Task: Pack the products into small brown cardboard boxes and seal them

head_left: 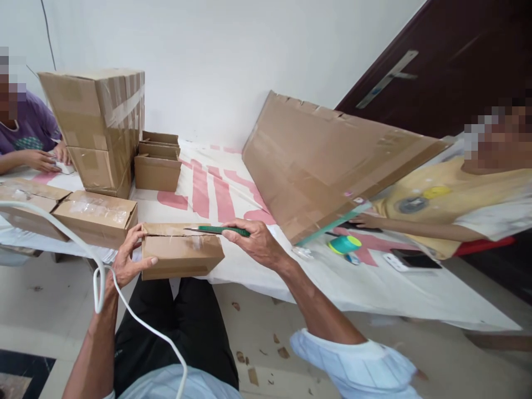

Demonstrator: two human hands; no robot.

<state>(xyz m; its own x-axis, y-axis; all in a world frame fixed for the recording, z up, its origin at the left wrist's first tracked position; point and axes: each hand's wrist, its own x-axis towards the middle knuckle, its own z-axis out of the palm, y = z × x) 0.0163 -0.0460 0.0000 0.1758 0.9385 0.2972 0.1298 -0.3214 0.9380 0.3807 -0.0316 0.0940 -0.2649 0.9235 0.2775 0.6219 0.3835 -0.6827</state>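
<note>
A small closed cardboard box [183, 256] sits at the table's front edge, right before my lap. My left hand [129, 260] grips its left end, with the thumb on the front face and the fingers round the back corner. In my right hand [258, 241] is a green-handled knife [214, 229], pointing left. Its thin blade lies along the seam at the top of the box; I cannot tell how deep the tip sits. A white cable [137, 322] hangs across my left wrist.
Taped boxes [97, 213] line the front left, with a tall carton stack [106, 119] and open boxes [158, 172] behind. A large cardboard sheet [324, 160] leans at the right. Nearby are a teal-yellow roll [344, 244] and a phone [415, 259]. People sit at both sides.
</note>
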